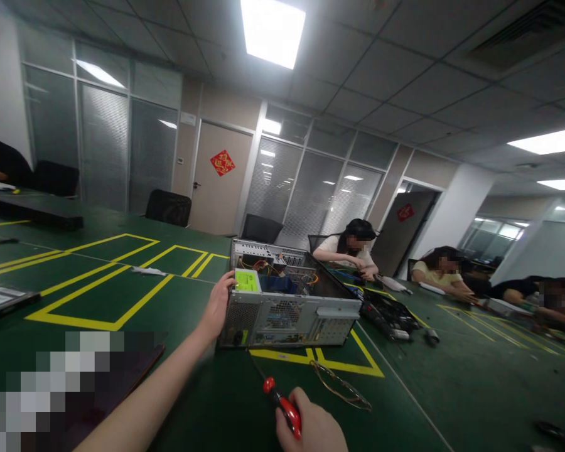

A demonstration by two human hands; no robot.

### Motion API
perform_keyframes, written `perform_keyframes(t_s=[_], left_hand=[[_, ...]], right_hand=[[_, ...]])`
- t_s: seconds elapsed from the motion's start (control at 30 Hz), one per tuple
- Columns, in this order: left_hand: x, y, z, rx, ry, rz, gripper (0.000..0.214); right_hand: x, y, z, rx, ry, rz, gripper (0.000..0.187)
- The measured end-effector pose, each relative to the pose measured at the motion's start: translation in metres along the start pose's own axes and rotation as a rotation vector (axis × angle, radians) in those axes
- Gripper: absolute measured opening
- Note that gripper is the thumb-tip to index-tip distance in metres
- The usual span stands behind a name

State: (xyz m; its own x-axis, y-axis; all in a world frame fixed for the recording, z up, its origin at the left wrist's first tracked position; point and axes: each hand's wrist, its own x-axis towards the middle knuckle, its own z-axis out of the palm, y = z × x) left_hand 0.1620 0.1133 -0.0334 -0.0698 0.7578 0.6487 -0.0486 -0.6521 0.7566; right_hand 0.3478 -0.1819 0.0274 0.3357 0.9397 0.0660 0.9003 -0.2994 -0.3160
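Computer case (306,320) is lying opened on the surface (207,402), wires (314,276) and parts (247,282) still sitting inside, so emptying is seemingly remaining, left fingers (229,280) gripping its corner, right fingers (299,397) clasping a screwdriver (288,412)

PC (306,317) on tbl (480,376), behind scrwdrvr (289,413)

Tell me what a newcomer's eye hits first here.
First, the open computer case mid-picture on the green table, the left hand at its left edge beside a yellow-green label. Then the red and black screwdriver in the right hand, below. Behind, a red diamond sign on the door.
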Motion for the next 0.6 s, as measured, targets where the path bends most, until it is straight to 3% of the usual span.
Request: perform_keyframes(t_s=[0.23,0.37,0.5,0.6], left_hand=[[0.0,0.003,0.001,0.009,-0.001,-0.006,0.072],[0.0,0.003,0.003,-0.003,-0.003,-0.005,0.072],[0.0,0.002,0.005,-0.007,-0.004,-0.004,0.069],[0.0,0.001,0.005,-0.004,-0.019,0.003,0.066]], right_hand=[[-0.003,0.004,-0.007,0.206,-0.004,-0.105,0.021],[-0.003,0.012,0.004,0.358,0.155,-0.174,0.022],[-0.003,0.02,0.02,0.495,0.401,-0.296,0.025],[-0.001,0.021,0.021,0.593,0.562,-0.371,0.024]])
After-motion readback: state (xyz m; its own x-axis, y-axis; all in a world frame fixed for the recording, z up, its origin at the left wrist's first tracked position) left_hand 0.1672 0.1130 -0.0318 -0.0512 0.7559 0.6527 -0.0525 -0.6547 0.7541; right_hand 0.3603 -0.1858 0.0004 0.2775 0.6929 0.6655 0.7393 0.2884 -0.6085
